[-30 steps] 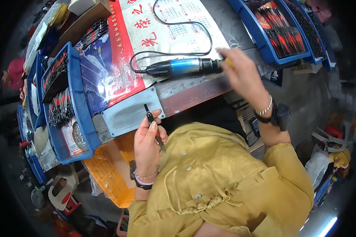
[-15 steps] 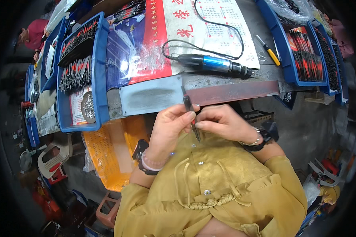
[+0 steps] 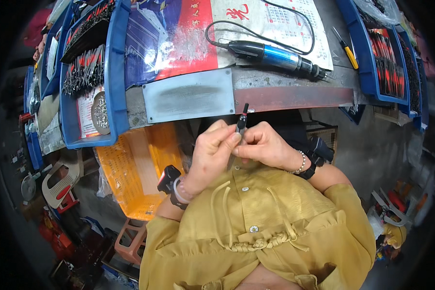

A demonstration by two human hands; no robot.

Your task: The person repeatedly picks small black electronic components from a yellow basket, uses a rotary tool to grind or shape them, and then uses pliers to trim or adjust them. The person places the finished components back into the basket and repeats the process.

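Just off the bench edge, before my chest, both hands meet on a slim black-and-red tool (image 3: 241, 124). It stands nearly upright with its narrow black end up; its exact kind is not clear. My left hand (image 3: 211, 151) pinches it between thumb and fingertips. From the other side, the closed fingers of my right hand (image 3: 271, 148) press against its lower part. That lower end is hidden behind the fingers. A pale grey metal plate (image 3: 188, 94) lies along the bench edge beyond my hands.
A blue-and-black electric screwdriver (image 3: 278, 58) with a cord rests on the poster-covered bench, left of a yellow-handled screwdriver (image 3: 348, 52). Blue bins of black-and-red pieces stand left (image 3: 117, 92) and right (image 3: 367, 72). An orange-yellow crate (image 3: 125, 176) sits below the bench at left.
The tool has turned: its pointed lower end showed below my fingers before and is now hidden, while its top leans slightly right. The bench has shifted upward in view.
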